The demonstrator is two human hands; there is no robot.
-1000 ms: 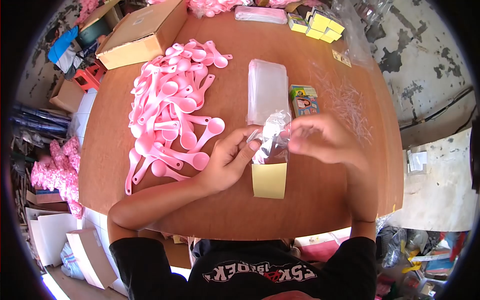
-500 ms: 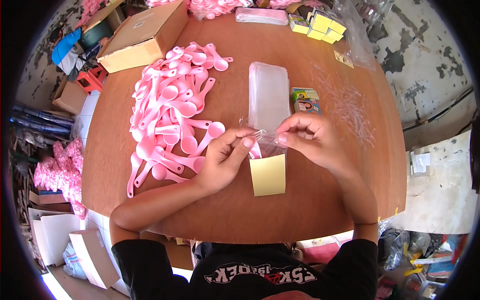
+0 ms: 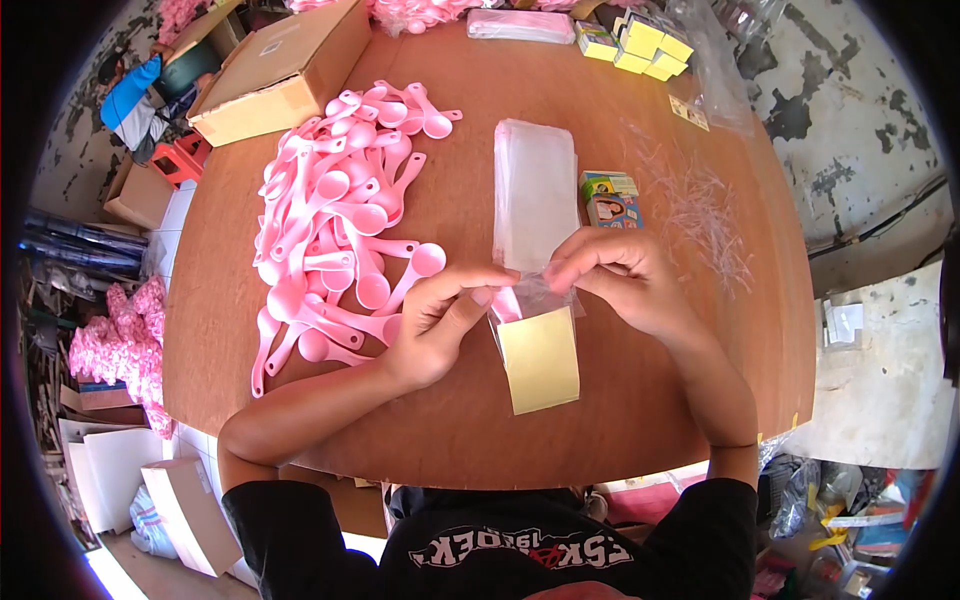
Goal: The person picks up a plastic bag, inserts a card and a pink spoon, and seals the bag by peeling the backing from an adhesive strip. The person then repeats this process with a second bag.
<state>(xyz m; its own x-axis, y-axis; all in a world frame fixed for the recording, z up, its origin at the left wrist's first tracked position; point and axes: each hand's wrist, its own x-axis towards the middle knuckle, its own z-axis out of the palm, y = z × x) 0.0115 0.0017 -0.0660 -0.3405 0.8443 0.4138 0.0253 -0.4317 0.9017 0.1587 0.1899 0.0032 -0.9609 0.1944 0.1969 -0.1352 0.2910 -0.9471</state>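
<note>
Between my hands hangs a clear plastic bag (image 3: 540, 292) holding a pale yellow card (image 3: 542, 362) and a pink spoon (image 3: 507, 305), mostly hidden behind my fingers and the card. My left hand (image 3: 447, 325) pinches the bag's top left corner. Thumb and forefinger of my right hand (image 3: 625, 280) are closed on its top right side. Just beyond lies a stack of clear plastic bags (image 3: 535, 185). To the left is a large heap of pink measuring spoons (image 3: 335, 215). Small printed cards (image 3: 611, 203) sit stacked beyond my right hand.
Thin clear plastic strips (image 3: 705, 220) are scattered at the right. A cardboard box (image 3: 275, 75) stands at the back left, and yellow card stacks (image 3: 650, 45) at the back right. Behind the box, a person in a blue top (image 3: 130, 95) is partly visible.
The bag with the yellow card has come slightly lower and toward me, its top pulled flatter between my fingers. Both hands keep their pinch on it.
</note>
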